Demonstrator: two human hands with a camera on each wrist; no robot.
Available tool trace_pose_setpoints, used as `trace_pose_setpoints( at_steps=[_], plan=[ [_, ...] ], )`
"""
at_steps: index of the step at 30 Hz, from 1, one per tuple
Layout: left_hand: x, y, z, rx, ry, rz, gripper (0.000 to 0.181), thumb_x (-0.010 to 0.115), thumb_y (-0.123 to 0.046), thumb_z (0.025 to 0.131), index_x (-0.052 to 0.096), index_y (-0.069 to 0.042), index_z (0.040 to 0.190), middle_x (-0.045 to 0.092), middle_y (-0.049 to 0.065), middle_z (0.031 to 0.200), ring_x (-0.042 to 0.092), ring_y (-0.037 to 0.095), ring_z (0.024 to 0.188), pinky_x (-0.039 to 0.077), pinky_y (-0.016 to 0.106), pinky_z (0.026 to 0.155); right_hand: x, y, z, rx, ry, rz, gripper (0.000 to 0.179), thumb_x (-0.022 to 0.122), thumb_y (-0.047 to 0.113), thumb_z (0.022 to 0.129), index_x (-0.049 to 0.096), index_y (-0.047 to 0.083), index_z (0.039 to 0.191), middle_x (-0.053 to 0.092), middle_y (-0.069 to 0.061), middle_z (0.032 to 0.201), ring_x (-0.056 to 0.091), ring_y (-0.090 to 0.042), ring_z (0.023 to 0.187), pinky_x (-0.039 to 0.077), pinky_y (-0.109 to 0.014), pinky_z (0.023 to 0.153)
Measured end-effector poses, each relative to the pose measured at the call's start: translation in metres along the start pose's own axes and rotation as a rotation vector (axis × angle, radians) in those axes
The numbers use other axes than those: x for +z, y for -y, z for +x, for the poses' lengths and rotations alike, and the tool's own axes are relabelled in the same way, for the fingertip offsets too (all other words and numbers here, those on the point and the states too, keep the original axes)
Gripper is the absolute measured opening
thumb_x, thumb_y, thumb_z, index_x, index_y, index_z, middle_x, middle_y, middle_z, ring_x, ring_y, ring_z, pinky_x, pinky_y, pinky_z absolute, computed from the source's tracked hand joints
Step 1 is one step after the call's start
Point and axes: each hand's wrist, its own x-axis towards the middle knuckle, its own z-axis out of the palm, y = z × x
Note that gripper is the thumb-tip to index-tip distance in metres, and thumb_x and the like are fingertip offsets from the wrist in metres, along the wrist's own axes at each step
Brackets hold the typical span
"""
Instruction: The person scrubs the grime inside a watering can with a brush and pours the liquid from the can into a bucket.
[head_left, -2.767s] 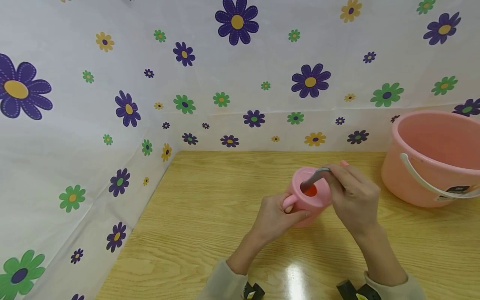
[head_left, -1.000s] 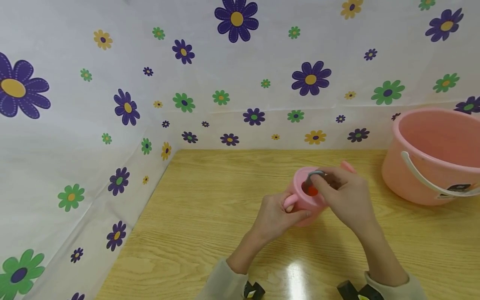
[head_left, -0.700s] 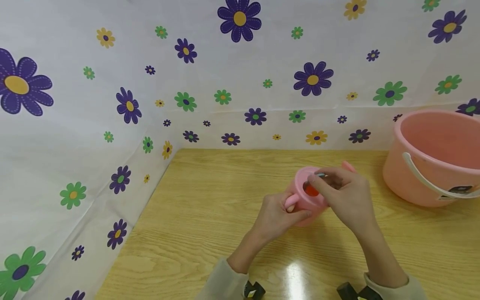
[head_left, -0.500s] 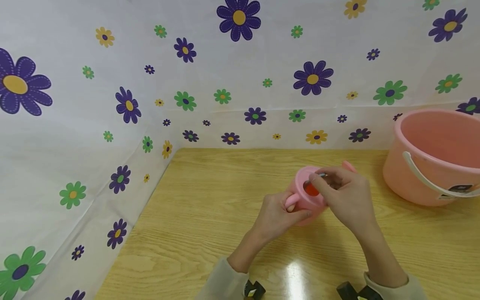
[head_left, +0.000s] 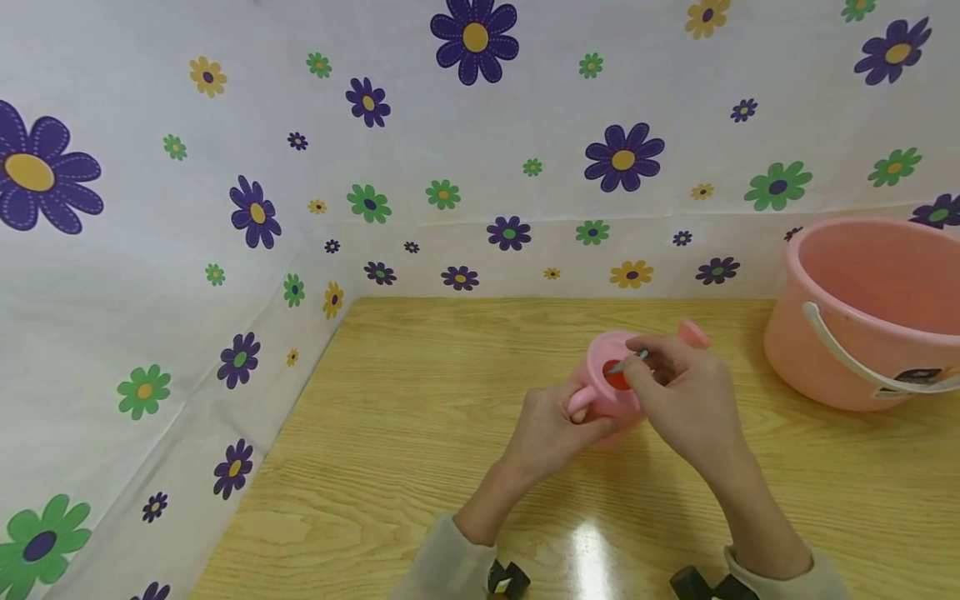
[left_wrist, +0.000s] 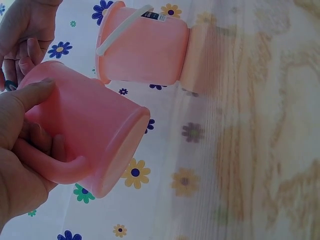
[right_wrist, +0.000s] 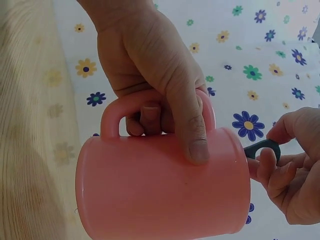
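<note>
My left hand (head_left: 546, 429) grips the looped handle of a pink watering can (head_left: 624, 407), its thumb lying along the body. The can tilts above the table, its round top opening showing a red inside. From the spout side, the pink sprinkler rose (head_left: 693, 334) sticks out behind my right hand (head_left: 693, 408). Between thumb and fingers that hand pinches the curved, dark teal handle (right_wrist: 274, 144) of a tool that reaches into the opening. The tool's far end is hidden inside the can. In the left wrist view the can's body (left_wrist: 95, 115) and flat base show.
A large pink bucket (head_left: 825, 358) with a white bail handle (head_left: 847, 362) stands at the right on the wooden table (head_left: 420, 400). A white sheet (head_left: 420, 108) printed with flowers hangs behind and along the left side.
My right hand has lowered the tool deeper into the can and turned, so less of the handle shows above the opening. The left hand keeps its grip on the can.
</note>
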Motion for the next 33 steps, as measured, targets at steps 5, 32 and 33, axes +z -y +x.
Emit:
trace_pose_setpoints(
  at_steps=[5, 32, 33],
  plan=[
    [0.0009, 0.0011, 0.0000, 0.004, -0.010, -0.003, 0.023, 0.081, -0.007, 0.081, 0.067, -0.001, 0.098, 0.039, -0.006, 0.062, 0.039, -0.001, 0.056, 0.034, 0.015, 0.050, 0.0028, -0.0042, 0.0000, -0.102, -0.025, -0.053, 0.014, 0.066, -0.002, 0.086, 0.073, -0.002, 0.098, 0.069, -0.003, 0.071, 0.051, -0.011, 0.051, 0.039, -0.018, 0.043],
    [0.0008, 0.0001, -0.0016, -0.005, 0.001, 0.049, 0.022, 0.082, -0.009, 0.080, 0.063, -0.002, 0.089, 0.039, -0.006, 0.061, 0.037, -0.002, 0.054, 0.032, 0.014, 0.050, 0.0065, -0.0068, -0.0009, -0.182, -0.099, 0.064, 0.014, 0.060, -0.010, 0.085, 0.071, -0.001, 0.088, 0.064, -0.002, 0.068, 0.048, -0.009, 0.055, 0.037, -0.015, 0.047],
    [0.0007, -0.0001, -0.0016, -0.008, 0.003, 0.045, 0.022, 0.083, -0.009, 0.080, 0.065, -0.002, 0.092, 0.040, -0.006, 0.062, 0.038, -0.002, 0.054, 0.032, 0.014, 0.050, 0.0059, -0.0070, -0.0007, -0.190, -0.112, 0.075, 0.014, 0.060, -0.010, 0.085, 0.071, -0.001, 0.088, 0.064, -0.003, 0.067, 0.048, -0.008, 0.054, 0.037, -0.015, 0.047]
  ],
)
